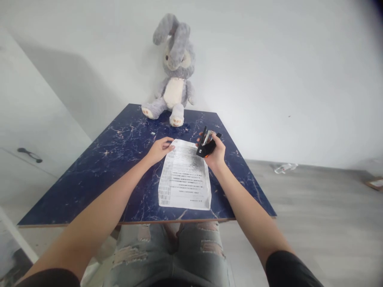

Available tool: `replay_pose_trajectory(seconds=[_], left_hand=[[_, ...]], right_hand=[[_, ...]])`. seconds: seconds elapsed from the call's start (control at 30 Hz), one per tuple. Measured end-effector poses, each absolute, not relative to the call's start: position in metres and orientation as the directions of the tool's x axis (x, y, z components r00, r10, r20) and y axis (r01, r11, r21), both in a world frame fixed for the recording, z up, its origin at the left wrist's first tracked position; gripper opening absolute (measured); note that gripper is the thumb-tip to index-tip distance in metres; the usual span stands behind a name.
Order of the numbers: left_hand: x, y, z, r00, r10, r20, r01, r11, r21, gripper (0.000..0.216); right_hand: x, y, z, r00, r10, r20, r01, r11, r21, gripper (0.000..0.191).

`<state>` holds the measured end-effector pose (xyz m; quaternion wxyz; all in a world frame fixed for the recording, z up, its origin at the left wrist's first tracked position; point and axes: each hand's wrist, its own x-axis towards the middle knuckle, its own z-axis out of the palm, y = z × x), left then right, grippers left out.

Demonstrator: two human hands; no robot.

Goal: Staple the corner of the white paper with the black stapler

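Observation:
Printed paper (187,175) lies on the dark blue marbled table, its text facing up and its lower right edge slightly curled. At its upper left corner, my left hand (160,150) has the edge pinched between thumb and fingers. Over the upper right corner, my right hand (217,153) is wrapped round a black stapler (207,146). The stapler is tilted, with its arms spread apart and a silvery part between them. Some fingers of my right hand are hidden behind it.
A grey plush rabbit (176,75) sits at the back of the table (98,179), against the wall. Beyond my left hand lies a small pale piece (153,133). A clear plastic item (285,168) is on the floor at right. A cabinet handle (30,154) shows at left.

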<state>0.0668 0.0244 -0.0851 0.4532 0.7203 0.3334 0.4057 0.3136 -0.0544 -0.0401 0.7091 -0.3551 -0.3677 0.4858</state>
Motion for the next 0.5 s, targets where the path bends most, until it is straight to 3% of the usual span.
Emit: replay_pose_trajectory(seconds=[0.23,0.37,0.5], left_hand=[[0.094,-0.01,-0.073,0.534,0.761,0.369,0.222,-0.547,0.807,0.04],[0.099,-0.02,-0.068,0.521,0.74,0.425,0.317,-0.63,0.709,0.04],[0.098,-0.02,-0.068,0.449,0.758,0.473,0.331,-0.633,0.7,0.046]], right_hand=[[0.311,-0.057,-0.046,0.373,0.871,0.318,-0.248,0.425,-0.871,0.052],[0.309,-0.059,-0.042,0.432,0.837,0.336,-0.292,0.483,-0.826,0.046],[0.312,-0.057,-0.036,0.377,0.839,0.393,-0.302,0.513,-0.804,0.05]])
